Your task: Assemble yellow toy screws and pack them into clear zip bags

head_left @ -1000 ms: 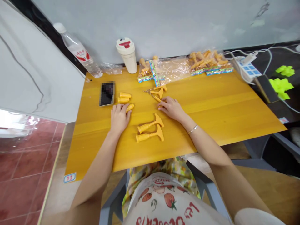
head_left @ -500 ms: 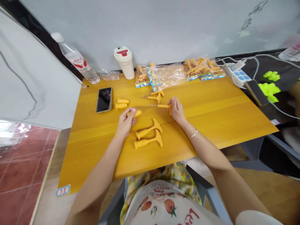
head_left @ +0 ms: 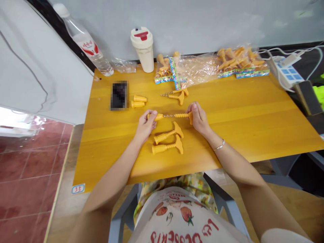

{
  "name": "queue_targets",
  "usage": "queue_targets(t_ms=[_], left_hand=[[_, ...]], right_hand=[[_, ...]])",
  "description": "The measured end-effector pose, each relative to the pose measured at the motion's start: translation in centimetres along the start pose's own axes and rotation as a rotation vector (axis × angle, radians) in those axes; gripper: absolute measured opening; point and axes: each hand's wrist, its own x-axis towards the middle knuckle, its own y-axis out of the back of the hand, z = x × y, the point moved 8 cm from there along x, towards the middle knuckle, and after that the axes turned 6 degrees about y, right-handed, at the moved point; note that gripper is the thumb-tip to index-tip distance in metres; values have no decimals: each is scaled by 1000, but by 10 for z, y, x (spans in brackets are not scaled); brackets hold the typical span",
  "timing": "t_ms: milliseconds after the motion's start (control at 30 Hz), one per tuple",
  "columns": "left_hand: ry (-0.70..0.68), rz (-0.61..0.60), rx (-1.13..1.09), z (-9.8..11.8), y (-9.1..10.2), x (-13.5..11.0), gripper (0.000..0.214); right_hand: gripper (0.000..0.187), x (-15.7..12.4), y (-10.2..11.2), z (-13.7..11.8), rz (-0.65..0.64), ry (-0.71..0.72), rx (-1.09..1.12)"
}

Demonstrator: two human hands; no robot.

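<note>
My left hand (head_left: 146,126) is closed around a yellow plastic sleeve (head_left: 159,116). Opposite it, my right hand (head_left: 199,119) grips the T-shaped handle of a yellow corkscrew (head_left: 181,115). The metal spiral points left, its tip at the sleeve's open end; how far it enters is hidden. Below lie two corkscrews with sleeves on, an upper one (head_left: 166,135) and a lower one (head_left: 165,147). Above are two bare corkscrews, one nearer (head_left: 179,98) and one farther (head_left: 181,91). Two loose sleeves (head_left: 140,98) rest side by side to the left.
Clear plastic bags of yellow corkscrews (head_left: 238,60) line the back edge of the wooden table (head_left: 240,118). A white cup (head_left: 144,50), a water bottle (head_left: 87,47) and a phone (head_left: 118,95) stand or lie at the back left. A power strip (head_left: 288,72) with cables sits at the right.
My two hands have come together, bringing the corkscrew's spiral tip to the sleeve's end. The view has shifted, so the table sits higher in the picture.
</note>
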Motion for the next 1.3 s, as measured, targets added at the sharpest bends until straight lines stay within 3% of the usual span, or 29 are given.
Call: queue_targets(t_ms=[267,433,633,800,867,933,1033,1133,1200,1300], left_hand=[[0,4,14,-1,-3,-1,48],[-100,-124,231,5,-21,-6,44],[-269,-170,468,16,-26,-12,45],[-436,-128,628,30,-24,-18,27],[-464,-125,672,33,-25,-20,20],[-434,-117,665,33,-23,-19,17],[-379,-78,631,32,-18,-16,16],[-363,-35,623,32,-14,-15,16],[-384,-24,640,34,-13,-17,15],[-442,-34,678,37,-17,-21,14]], right_hand=[[48,1,2,-6,-2,55,-38],[49,-5,-12,-13,-53,47,-19],[43,-11,-30,-4,-119,-162,302],[40,-19,-48,13,-303,-432,433],[45,-20,-51,15,-375,-456,406],[47,-16,-46,11,-391,-363,300],[40,-6,-30,-10,-319,-34,65],[36,-8,-29,-30,-366,234,-103],[34,-11,-34,-33,-423,266,-145],[35,-11,-37,-29,-423,180,-150]])
